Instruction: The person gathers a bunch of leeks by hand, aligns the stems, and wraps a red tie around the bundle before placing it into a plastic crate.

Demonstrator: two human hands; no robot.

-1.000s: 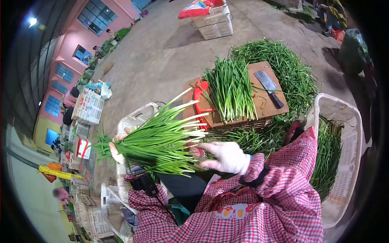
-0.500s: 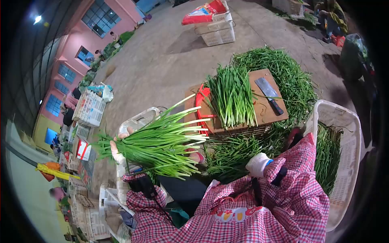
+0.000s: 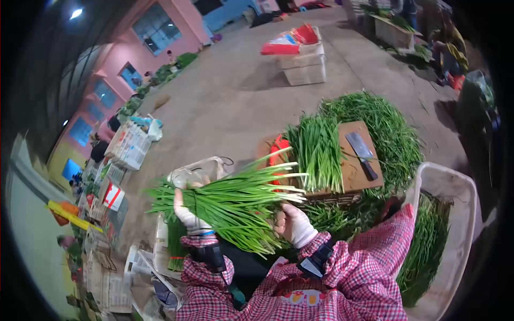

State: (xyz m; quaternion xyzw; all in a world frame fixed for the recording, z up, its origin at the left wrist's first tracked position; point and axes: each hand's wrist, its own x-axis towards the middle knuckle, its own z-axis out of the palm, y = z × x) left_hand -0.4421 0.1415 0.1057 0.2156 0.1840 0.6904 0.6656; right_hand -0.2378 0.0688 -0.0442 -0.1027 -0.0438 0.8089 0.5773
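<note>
Head view, left to right. Stacked crates [image 3: 128, 144] stand at the far left on the concrete floor [image 3: 230, 101]. The left hand [image 3: 188, 214], in a white glove, has its grip closed around a thick bunch [image 3: 235, 200] of green chives near the leafy end; the bunch lies roughly level in the air above the person's lap, its pale cut ends pointing right. A white basket [image 3: 201, 170] sits just behind the bunch. The right hand [image 3: 296, 224], also gloved, is curled against the underside of the bunch near the cut ends; whether its grip closes on any stalks cannot be told. Beyond the hands, a wooden board [image 3: 356, 174] carries a second bunch of chives [image 3: 319, 150] along its left part, red ties [image 3: 278, 150] at its left edge and a cleaver [image 3: 361, 152] near its right edge. Loose chives [image 3: 388, 128] lie heaped on the floor around the board. At the far right, a white crate [image 3: 460, 198] holds more chives.
</note>
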